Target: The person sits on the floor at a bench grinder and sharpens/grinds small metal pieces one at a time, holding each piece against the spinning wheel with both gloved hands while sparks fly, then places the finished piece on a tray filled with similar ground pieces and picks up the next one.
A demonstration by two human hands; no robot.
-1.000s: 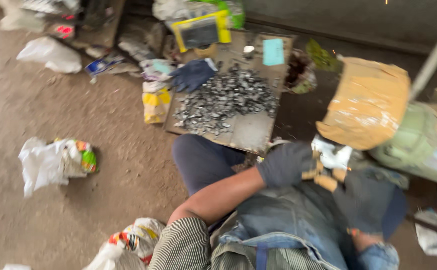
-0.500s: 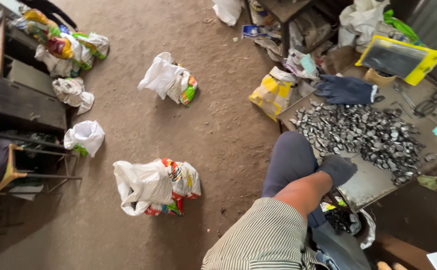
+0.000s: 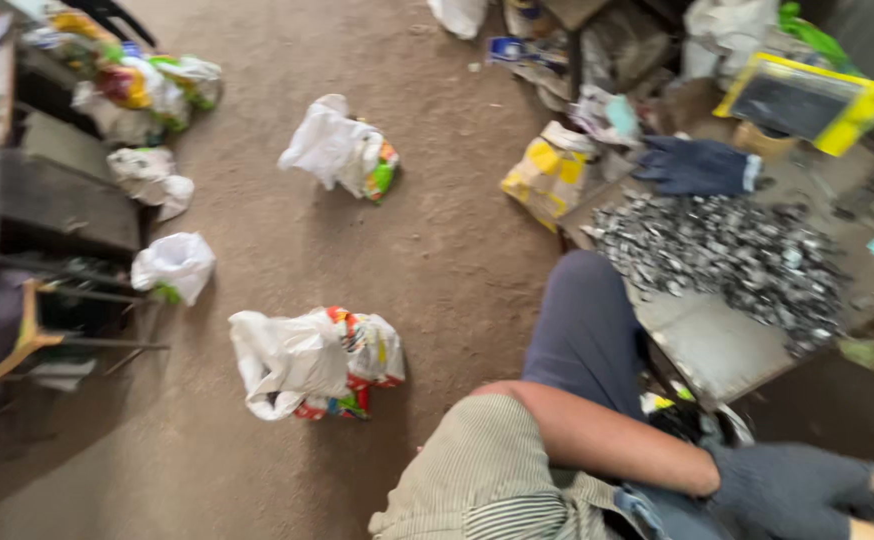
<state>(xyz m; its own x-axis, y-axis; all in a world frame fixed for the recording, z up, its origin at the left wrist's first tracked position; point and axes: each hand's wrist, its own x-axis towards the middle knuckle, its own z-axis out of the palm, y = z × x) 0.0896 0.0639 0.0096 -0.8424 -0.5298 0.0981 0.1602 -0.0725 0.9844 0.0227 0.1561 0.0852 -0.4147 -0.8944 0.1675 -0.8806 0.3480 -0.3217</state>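
Glove-clad left hand [image 3: 792,490] rests in the person's lap below the desk's [image 3: 717,345] near edge; whether it grips anything cannot be told. Metal scraps [image 3: 727,250] heap at the desk's middle, a dark glove [image 3: 697,165] at its far edge.

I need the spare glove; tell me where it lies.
The dark blue glove lies upper right in the head view, on the low table just above the heap of metal pieces.

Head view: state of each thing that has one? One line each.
left hand: gloved, low at the lap; what it holds is hidden
right hand: out of view
dark gloves: lying unworn on the low table
metal pieces: heaped loose on the table
white bag: slumped on the floor, open or tied unclear
yellow-rimmed tray: tilted
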